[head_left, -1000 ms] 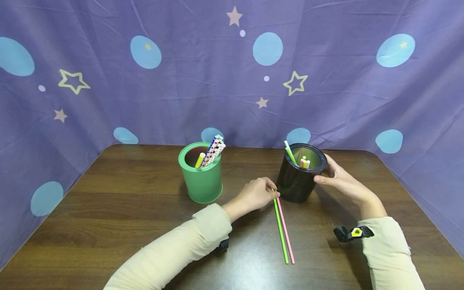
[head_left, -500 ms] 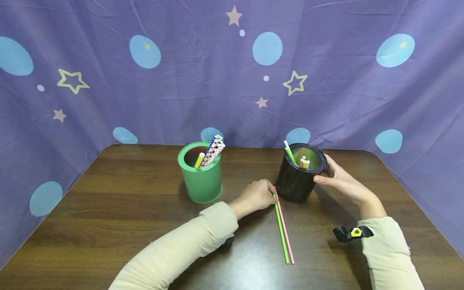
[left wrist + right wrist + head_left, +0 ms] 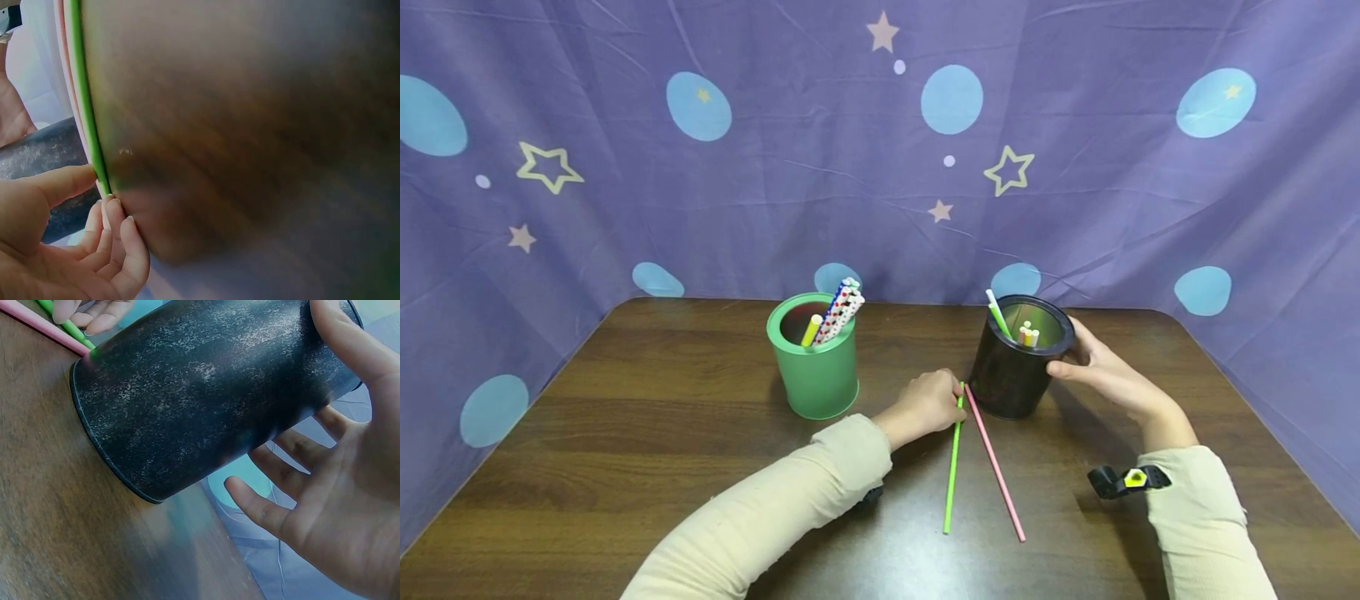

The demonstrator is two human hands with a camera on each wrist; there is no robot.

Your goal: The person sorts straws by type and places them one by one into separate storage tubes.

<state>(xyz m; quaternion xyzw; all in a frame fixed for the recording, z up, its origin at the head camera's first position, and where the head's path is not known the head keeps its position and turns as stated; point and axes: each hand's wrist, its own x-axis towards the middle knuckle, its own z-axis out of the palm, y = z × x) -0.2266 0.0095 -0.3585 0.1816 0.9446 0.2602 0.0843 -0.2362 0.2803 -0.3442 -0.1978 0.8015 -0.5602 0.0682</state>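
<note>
Thumb and fingertips of my left hand (image 3: 928,402) pinch the far end of a thin green straw (image 3: 953,475) low over the table. A pink straw (image 3: 996,467) lies beside it, the two spreading apart toward the near side. In the left wrist view the green straw (image 3: 87,106) meets the thumb tip. My right hand (image 3: 1101,371) grips the upper right side of a black can (image 3: 1011,379), thumb in front and fingers behind. The right wrist view shows the can (image 3: 187,394) between thumb and fingers. White, green and other coloured straws (image 3: 1028,336) stand inside it.
A green can (image 3: 818,379) stands to the left, holding a yellow straw (image 3: 811,330) and several patterned straws (image 3: 839,315). The brown wooden table (image 3: 662,417) ends at a purple curtain (image 3: 820,192) with stars and blue dots.
The green straw's near end has swung left, away from the pink straw, whose near end has shifted slightly right. The left hand has moved slightly; the right hand stays on the black can.
</note>
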